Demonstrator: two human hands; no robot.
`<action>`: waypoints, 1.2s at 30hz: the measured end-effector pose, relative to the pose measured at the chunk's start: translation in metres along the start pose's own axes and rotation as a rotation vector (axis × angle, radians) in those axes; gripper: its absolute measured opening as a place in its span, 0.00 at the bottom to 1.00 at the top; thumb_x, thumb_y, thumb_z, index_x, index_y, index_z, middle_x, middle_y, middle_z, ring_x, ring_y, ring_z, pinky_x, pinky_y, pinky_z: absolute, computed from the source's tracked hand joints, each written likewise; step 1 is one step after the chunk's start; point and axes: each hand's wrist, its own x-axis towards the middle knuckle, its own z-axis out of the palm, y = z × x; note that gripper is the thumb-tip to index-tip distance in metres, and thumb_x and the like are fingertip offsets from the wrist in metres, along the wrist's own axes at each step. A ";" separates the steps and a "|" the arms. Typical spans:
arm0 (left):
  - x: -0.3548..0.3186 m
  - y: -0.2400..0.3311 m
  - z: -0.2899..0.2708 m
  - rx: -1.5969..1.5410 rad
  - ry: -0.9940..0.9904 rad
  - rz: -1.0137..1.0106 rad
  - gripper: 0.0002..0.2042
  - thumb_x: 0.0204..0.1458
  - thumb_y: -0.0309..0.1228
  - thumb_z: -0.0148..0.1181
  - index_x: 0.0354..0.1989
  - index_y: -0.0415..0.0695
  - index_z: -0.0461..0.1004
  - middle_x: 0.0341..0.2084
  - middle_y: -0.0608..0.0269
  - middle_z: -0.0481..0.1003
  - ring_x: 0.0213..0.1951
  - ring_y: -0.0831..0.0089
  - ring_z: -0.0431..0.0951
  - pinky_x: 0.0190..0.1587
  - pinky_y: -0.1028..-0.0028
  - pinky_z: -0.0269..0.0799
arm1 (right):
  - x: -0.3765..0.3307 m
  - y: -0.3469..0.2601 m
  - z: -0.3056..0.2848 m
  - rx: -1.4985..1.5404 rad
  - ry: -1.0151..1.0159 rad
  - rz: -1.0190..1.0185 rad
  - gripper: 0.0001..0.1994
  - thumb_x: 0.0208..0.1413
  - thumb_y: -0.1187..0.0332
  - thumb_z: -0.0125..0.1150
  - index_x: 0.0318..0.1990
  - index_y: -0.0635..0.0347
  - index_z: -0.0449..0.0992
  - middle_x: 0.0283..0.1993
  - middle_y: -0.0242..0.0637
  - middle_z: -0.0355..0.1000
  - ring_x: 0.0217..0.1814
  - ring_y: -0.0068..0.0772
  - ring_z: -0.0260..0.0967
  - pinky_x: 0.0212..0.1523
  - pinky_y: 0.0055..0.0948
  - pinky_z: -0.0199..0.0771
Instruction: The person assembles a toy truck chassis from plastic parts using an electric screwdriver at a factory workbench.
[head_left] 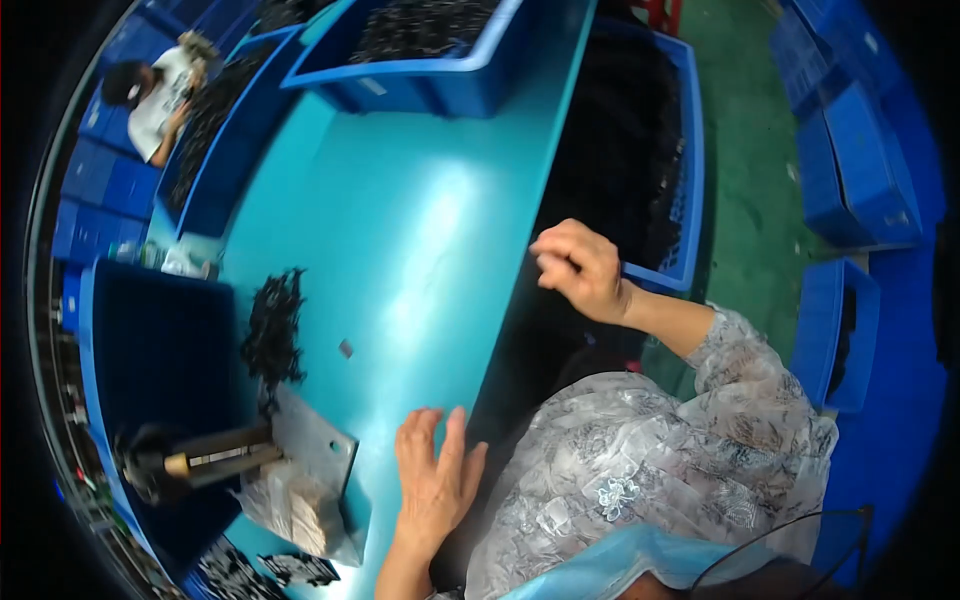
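Face mask (585, 568) foremost; left hand (432, 488), spread, empty, is nearer black pile (272, 328) forward-left; right hand (588, 272) half-curled, contents unclear.

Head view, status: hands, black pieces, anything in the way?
Left hand: fingers spread over edge of table. Right hand: fingers curled, grip unclear. Black pieces: heaped on table. Possible obstructions: metal plate, plastic bag beside left hand.
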 end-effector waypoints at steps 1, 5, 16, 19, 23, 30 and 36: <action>0.012 -0.002 0.004 0.035 -0.002 0.005 0.25 0.33 0.24 0.60 0.45 0.38 0.61 0.39 0.46 0.59 0.41 0.51 0.61 0.41 0.59 0.59 | -0.024 0.028 -0.010 0.087 0.070 0.295 0.08 0.36 0.81 0.55 0.28 0.66 0.70 0.26 0.43 0.65 0.22 0.35 0.65 0.21 0.25 0.65; 0.043 -0.019 0.025 0.125 -0.014 -0.043 0.26 0.35 0.29 0.60 0.46 0.38 0.59 0.42 0.46 0.57 0.44 0.51 0.58 0.44 0.58 0.54 | -0.130 0.180 -0.063 -0.655 -0.289 0.932 0.13 0.35 0.67 0.54 0.29 0.67 0.68 0.36 0.56 0.63 0.38 0.54 0.62 0.39 0.41 0.64; 0.046 -0.021 0.035 0.227 -0.030 -0.102 0.23 0.42 0.40 0.53 0.45 0.39 0.63 0.44 0.48 0.58 0.47 0.53 0.58 0.47 0.59 0.53 | -0.172 0.291 -0.114 -0.921 0.062 1.402 0.25 0.34 0.61 0.60 0.41 0.66 0.64 0.49 0.50 0.53 0.53 0.50 0.49 0.52 0.43 0.51; 0.044 -0.024 0.037 0.208 -0.013 -0.114 0.23 0.42 0.42 0.53 0.44 0.40 0.64 0.44 0.49 0.58 0.46 0.54 0.58 0.46 0.58 0.55 | -0.159 0.299 -0.121 -1.060 0.072 1.119 0.24 0.35 0.61 0.61 0.41 0.64 0.63 0.47 0.48 0.55 0.52 0.47 0.51 0.49 0.42 0.53; 0.046 -0.024 0.036 0.254 -0.024 -0.117 0.25 0.41 0.45 0.53 0.43 0.39 0.64 0.41 0.49 0.59 0.44 0.54 0.58 0.44 0.57 0.55 | -0.160 0.311 -0.125 -1.098 -0.215 1.138 0.28 0.33 0.66 0.62 0.46 0.60 0.57 0.45 0.48 0.56 0.52 0.47 0.51 0.48 0.49 0.51; 0.049 -0.024 0.038 0.263 -0.010 -0.114 0.26 0.41 0.47 0.53 0.41 0.37 0.65 0.39 0.50 0.60 0.41 0.54 0.59 0.43 0.56 0.56 | -0.153 0.307 -0.118 -1.106 -0.794 0.541 0.40 0.31 0.74 0.55 0.58 0.58 0.46 0.60 0.50 0.40 0.63 0.50 0.32 0.56 0.56 0.35; 0.048 -0.024 0.038 0.296 -0.010 -0.115 0.26 0.42 0.49 0.51 0.41 0.38 0.64 0.38 0.50 0.60 0.41 0.54 0.59 0.43 0.56 0.56 | -0.116 0.320 -0.120 -1.009 -0.995 0.249 0.38 0.34 0.68 0.57 0.57 0.52 0.49 0.62 0.43 0.37 0.65 0.43 0.30 0.57 0.54 0.33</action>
